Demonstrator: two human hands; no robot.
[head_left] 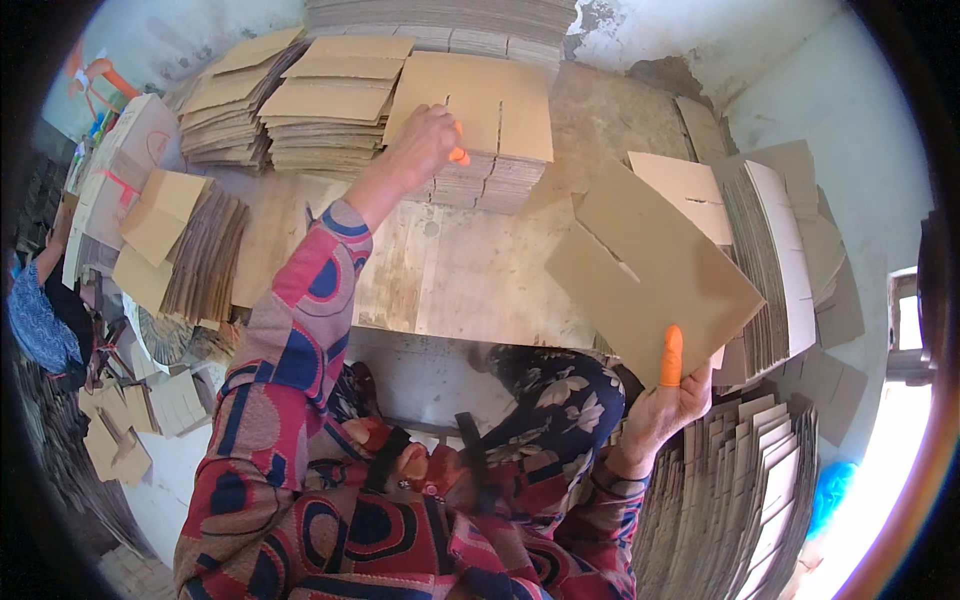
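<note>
Worn wooden table (470, 270), patchy whitewashed wall (700, 40), pale floor (860, 150), bright daylight at right.

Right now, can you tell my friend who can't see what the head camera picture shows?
A person's right hand holds up a slotted cardboard sheet, while the left hand reaches to a stack of cardboard sheets on a wooden table. More cardboard piles surround them.

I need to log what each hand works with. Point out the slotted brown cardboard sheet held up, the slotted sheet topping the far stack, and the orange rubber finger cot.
slotted brown cardboard sheet held up (650, 275), head view, sheet's middle.
slotted sheet topping the far stack (500, 100), head view, bare face right of the left hand.
orange rubber finger cot (671, 357), head view, on the right hand's finger.
</note>
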